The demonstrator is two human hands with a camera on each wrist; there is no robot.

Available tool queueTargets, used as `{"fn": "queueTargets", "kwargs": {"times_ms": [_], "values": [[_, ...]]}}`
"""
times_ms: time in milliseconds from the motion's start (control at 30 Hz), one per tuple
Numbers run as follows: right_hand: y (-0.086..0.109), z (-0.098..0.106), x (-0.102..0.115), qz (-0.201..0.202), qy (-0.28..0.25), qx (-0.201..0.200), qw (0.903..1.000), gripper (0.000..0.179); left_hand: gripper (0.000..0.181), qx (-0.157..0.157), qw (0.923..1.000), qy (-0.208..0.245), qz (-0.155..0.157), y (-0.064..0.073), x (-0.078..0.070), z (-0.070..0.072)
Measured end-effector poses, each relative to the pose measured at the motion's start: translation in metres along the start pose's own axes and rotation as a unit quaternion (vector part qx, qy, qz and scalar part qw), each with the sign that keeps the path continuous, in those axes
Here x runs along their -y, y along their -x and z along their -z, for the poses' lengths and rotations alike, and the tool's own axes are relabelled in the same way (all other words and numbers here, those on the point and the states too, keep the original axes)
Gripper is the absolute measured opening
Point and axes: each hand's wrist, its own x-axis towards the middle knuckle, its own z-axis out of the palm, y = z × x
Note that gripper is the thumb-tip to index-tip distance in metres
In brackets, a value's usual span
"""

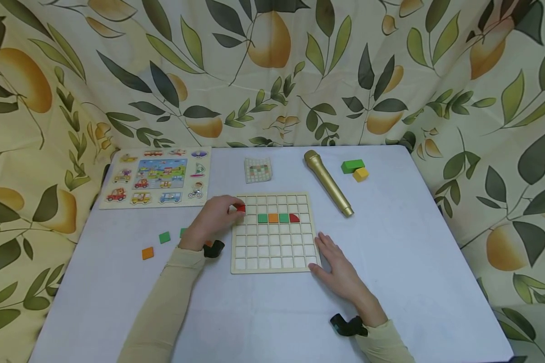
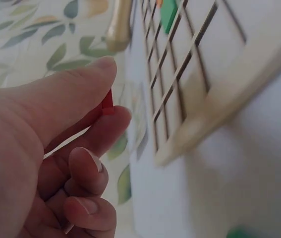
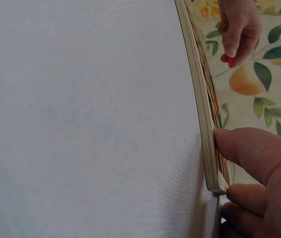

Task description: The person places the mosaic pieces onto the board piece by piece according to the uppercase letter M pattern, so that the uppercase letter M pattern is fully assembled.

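My left hand (image 1: 212, 220) pinches a small red tile (image 2: 108, 102) between thumb and forefinger, above the left edge of a wooden grid board (image 1: 272, 263). One row of the board holds a green tile (image 1: 263, 218), an orange tile (image 1: 273, 218), a second green tile (image 1: 283, 218) and a red tile with a curved side (image 1: 294, 218). My right hand (image 1: 340, 275) rests at the board's lower right edge, its thumb touching the rim in the right wrist view, its fingers extended.
Left of the board lie loose orange (image 1: 148, 253) and green (image 1: 164, 237) tiles, some partly behind my left wrist. Behind are a picture puzzle board (image 1: 200, 199), a small grid card (image 1: 258, 170), a gold microphone (image 1: 329, 184), and green (image 1: 352, 166) and yellow (image 1: 361, 174) blocks.
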Motion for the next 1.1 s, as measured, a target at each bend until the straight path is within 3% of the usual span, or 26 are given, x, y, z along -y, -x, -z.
{"fn": "queueTargets", "kwargs": {"times_ms": [167, 400, 1100], "values": [[0.0, 0.0, 0.0, -0.008, -0.002, 0.001, 1.0, 0.074, 0.03, 0.015, 0.9999, 0.0, 0.002, -0.007, -0.007, -0.015], [0.0, 0.0, 0.0, -0.009, -0.001, 0.002, 1.0, 0.074, 0.028, 0.015, 0.9985, -0.032, -0.041, -0.013, -0.006, -0.027], [0.0, -0.001, 0.0, -0.004, -0.001, -0.004, 1.0, 0.073, 0.03, 0.019, 0.9987, -0.029, -0.038, -0.014, -0.005, -0.034]]}}
